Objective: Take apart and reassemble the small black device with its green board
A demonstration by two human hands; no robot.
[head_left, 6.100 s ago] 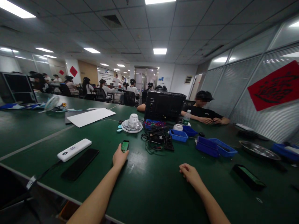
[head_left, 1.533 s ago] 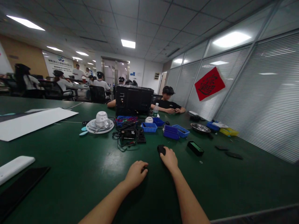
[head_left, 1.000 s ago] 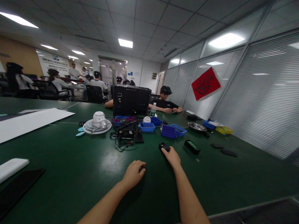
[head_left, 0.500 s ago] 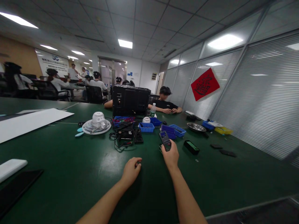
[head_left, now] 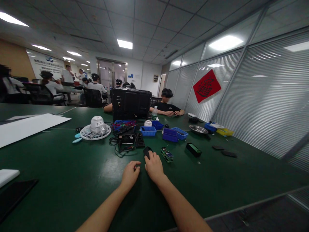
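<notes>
Where the near part of the green surface (head_left: 108, 199) stretches out, a flat black panel (head_left: 16, 196) and a long white device (head_left: 8, 177) lie at the far left, partly cut off by the view's edge. The person's left hand (head_left: 130, 174) rests with its fingers loosely curled, thumb and forefinger slightly apart. Just beside it, the right hand (head_left: 154, 165) is clamped on a black case (head_left: 147, 151), which sits in front of the tangled cables (head_left: 123, 146). To the right of that hand is a stack of green circuit boards (head_left: 167, 154), and past it are a small ring (head_left: 199, 162), a black box (head_left: 193, 149) with a green top, and two dark flat pieces (head_left: 229, 154). Farther off stand a white fan part (head_left: 97, 125), blue trays (head_left: 148, 131), a metal bowl (head_left: 198, 129) and a yellow tray (head_left: 225, 131). Behind these are a bottle (head_left: 154, 113) and a large black housing (head_left: 131, 104); a seated person (head_left: 166, 107) in black is at the surface's far side.
</notes>
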